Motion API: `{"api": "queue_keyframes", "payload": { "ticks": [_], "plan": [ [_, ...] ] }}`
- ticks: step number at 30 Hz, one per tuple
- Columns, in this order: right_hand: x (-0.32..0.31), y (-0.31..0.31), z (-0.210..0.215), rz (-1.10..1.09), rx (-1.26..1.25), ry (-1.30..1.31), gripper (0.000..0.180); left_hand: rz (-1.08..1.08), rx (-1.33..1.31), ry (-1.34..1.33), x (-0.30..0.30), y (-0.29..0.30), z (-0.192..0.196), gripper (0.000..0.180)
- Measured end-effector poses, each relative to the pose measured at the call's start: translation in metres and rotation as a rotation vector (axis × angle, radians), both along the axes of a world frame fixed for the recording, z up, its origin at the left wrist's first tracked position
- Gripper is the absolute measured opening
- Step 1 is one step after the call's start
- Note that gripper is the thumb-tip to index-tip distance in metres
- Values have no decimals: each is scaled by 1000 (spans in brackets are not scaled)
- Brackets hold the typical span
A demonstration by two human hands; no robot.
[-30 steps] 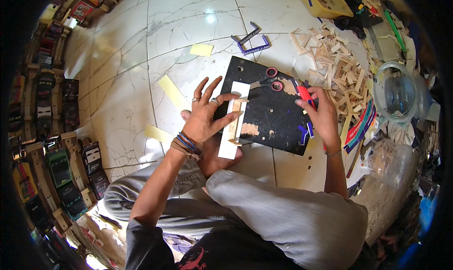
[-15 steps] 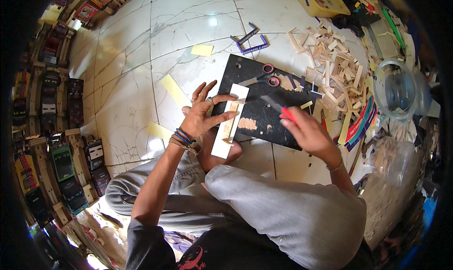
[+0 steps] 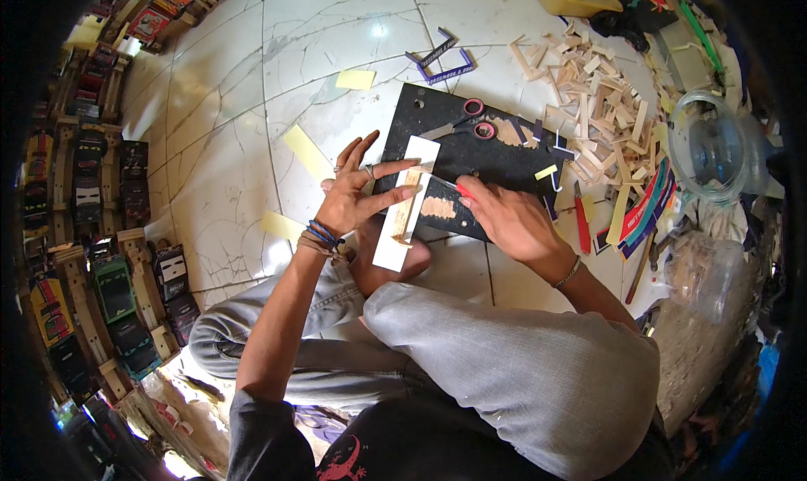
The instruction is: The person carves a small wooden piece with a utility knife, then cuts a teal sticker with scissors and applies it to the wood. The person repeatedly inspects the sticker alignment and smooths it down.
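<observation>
My left hand (image 3: 346,197) lies over a white strip (image 3: 389,252) with its thumb and index finger holding a small wooden piece (image 3: 403,222) on it. The wooden piece has short ends standing out crosswise. In my right hand (image 3: 523,229) is a red-handled knife (image 3: 464,191), its blade reaching to the upper end of the wooden piece. Whether the blade touches wood or strip is hard to tell. Under the strip's upper part lies a worn black board (image 3: 525,167), and the strip's lower end is above my foot (image 3: 414,262).
Scissors (image 3: 482,131) rest on the board. Beyond are bent purple strips (image 3: 455,68) and a yellow paper (image 3: 356,79). At right lie a wood-piece heap (image 3: 597,103), a red tool (image 3: 582,222) and a clear plastic container (image 3: 706,149). Model vehicles (image 3: 118,300) line the left.
My right hand has moved left with the knife, bringing the blade from over the board to the wooden piece. My left hand keeps its hold on the piece and strip.
</observation>
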State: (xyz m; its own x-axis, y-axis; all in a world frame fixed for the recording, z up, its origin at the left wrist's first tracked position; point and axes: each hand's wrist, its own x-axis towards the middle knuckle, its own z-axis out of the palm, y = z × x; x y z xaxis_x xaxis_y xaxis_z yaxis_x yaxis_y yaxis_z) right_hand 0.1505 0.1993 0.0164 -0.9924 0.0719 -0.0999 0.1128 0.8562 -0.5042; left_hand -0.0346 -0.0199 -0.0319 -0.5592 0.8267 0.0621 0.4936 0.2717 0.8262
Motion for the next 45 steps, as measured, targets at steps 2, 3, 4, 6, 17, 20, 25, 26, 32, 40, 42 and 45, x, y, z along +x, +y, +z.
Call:
{"api": "queue_keyframes", "payload": {
  "ticks": [2,3,4,6,17,20,25,26,32,40,42,45],
  "plan": [
    [-1,1,2,3,-17,-45,30,-3,-27,16,0,0,-1,44],
    [-1,1,3,5,-18,-59,30,-11,-48,28,-1,-1,-1,46],
    [-2,1,4,12,-29,-57,30,-18,-69,40,-1,-1,-1,49],
    [-3,1,5,-1,-34,-83,30,-19,-74,47,-1,-1,-1,49],
    [-3,2,3,-1,-49,-52,33,-9,-71,166,2,-2,-3,48],
    [-4,1,3,-5,-40,-75,32,-18,-115,240,3,-4,-2,48],
    [-4,0,5,-9,-34,-102,31,-42,-191,323,4,-4,1,48],
    [-5,0,5,-9,-26,-119,32,-44,-217,317,4,-4,2,48],
    [-4,1,2,-1,-14,-94,34,15,-407,327,12,-6,8,54],
    [-5,-2,0,23,79,-3,33,5,-478,379,15,-4,13,56],
    [-5,-2,4,19,68,-56,36,12,-482,370,15,-4,14,56],
    [-5,-2,10,33,76,-82,35,15,-494,357,15,-2,15,57]
  ]
}}
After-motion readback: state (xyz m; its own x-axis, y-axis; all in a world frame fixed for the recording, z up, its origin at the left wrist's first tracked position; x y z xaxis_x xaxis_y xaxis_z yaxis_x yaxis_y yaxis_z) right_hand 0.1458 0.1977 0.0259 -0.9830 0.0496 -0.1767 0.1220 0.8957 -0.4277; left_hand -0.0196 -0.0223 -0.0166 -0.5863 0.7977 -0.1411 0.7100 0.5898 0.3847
